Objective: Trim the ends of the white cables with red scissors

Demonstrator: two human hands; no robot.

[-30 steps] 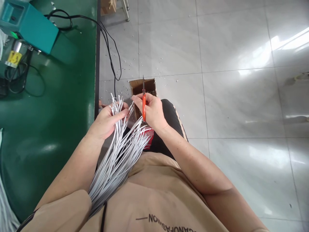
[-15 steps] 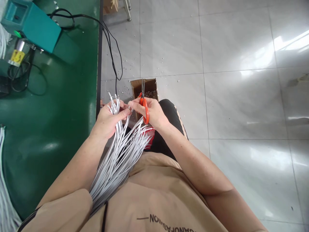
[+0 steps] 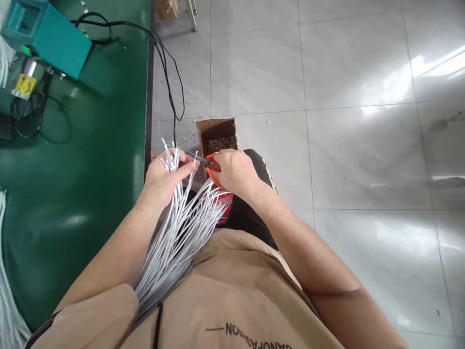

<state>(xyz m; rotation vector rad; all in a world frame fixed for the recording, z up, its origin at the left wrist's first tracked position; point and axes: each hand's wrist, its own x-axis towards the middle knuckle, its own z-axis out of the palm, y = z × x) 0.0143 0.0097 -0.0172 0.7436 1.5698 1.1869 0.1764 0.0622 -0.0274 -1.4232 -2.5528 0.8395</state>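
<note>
My left hand (image 3: 160, 180) is closed around the upper part of a bundle of white cables (image 3: 178, 232), whose tips stick up above the fingers. Between its thumb and fingertips one cable end stands apart from the rest. A pair of scissors (image 3: 211, 165) with orange handles is in my right hand (image 3: 240, 172). Their blades point left and lie at that single cable end; whether they are closed on it I cannot tell. The lower length of the bundle runs down across my lap and along my left forearm.
A cardboard box (image 3: 217, 127) with small clippings in it stands on the tiled floor beyond my hands, bits scattered around it. At left is a green bench (image 3: 105, 194) bearing a teal device (image 3: 60, 41) and more white cables (image 3: 9, 295). Black cords (image 3: 167, 72) hang over its edge.
The scissors have swung from pointing away, up over the box, to pointing left at the cable end. My right hand's fingers have left the cable and wrapped round the handles.
</note>
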